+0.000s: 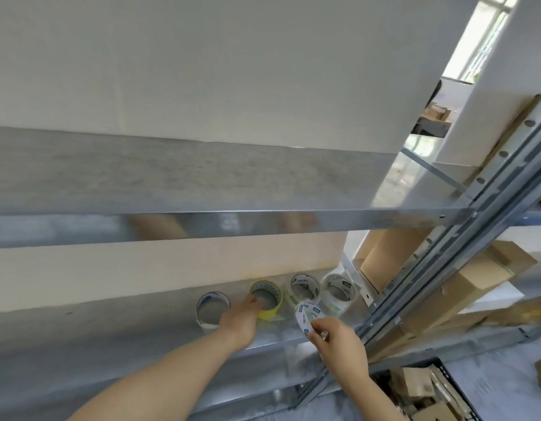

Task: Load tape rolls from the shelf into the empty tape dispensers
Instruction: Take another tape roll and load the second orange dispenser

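1. Tape rolls are sitting in a row toward the back of the lower metal shelf (111, 344), right up near the pale wall: a white-and-blue roll (212, 311) on the left, a yellow roll (267, 299) next to it, then two clear rolls (304, 288) and (339, 290) further right.
2. Your left hand (239, 322) is reaching onto the shelf and its fingers are curling around the near side of the yellow roll, so it's touching it. The roll is sitting on the shelf surface; can't tell how firm the grip is.
3. Your right hand (339, 344) is pinching a smaller white roll with blue print (307, 316), holding it tilted on edge just above the shelf's front, close in front of the clear rolls.
4. The upper shelf (202, 189) is looking bare and is running across the middle of the view, with its shiny front lip reflecting your arms a bit.
5. A slotted metal upright (476, 253) is cutting diagonally down the right side, with cardboard boxes (445, 287) stacked behind it.
6. A black crate (448, 378) full of cardboard scraps is sitting at the bottom right on the floor.
7. No dispenser is showing up in this view.
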`<action>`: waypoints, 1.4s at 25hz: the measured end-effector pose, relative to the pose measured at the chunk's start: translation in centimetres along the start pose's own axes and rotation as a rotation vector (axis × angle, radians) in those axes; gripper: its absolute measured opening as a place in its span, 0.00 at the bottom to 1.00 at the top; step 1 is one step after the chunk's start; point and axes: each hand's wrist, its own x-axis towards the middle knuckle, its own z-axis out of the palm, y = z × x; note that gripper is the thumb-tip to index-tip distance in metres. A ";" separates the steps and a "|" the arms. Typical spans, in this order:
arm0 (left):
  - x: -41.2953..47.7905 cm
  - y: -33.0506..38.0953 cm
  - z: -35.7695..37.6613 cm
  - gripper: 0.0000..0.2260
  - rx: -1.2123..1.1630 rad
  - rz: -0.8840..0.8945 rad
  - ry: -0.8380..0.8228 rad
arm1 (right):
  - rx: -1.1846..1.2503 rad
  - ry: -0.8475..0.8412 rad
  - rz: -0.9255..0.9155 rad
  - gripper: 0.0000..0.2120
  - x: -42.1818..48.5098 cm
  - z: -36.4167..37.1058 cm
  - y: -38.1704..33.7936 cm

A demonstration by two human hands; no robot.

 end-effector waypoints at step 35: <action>-24.7 -6.9 -3.4 0.04 -0.493 -0.656 0.838 | -0.422 -0.185 -0.650 0.11 7.1 9.1 -4.1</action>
